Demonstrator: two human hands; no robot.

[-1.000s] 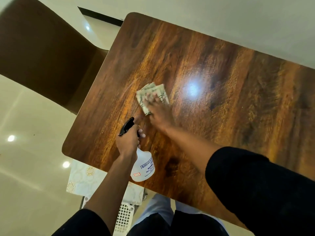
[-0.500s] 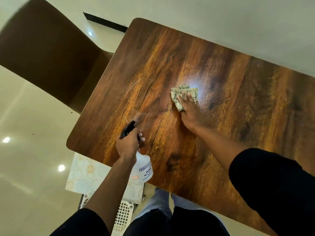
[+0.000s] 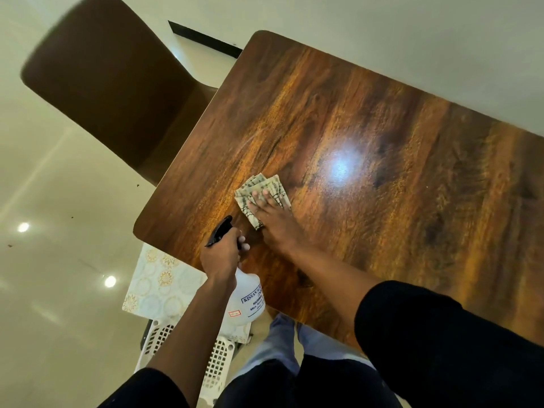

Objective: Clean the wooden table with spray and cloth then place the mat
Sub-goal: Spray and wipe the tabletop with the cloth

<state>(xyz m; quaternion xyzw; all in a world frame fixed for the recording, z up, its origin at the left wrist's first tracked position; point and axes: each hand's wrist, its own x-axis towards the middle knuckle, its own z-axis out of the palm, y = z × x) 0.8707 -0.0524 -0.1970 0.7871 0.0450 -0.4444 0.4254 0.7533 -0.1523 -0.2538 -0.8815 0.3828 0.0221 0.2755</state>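
Pressing folded patterned cloth [image 3: 263,195] flat under right hand [image 3: 272,212] near worktop [image 3: 382,178] left edge; gripping spray bottle [image 3: 245,301] with left hand [image 3: 220,256] over its near edge.

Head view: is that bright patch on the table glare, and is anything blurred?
Head view: the white patch on the wooden table looks like lamp glare, just right of the cloth under the right hand; the chair at upper left is smeared and soft; the table edges bow, wide-angle distortion.
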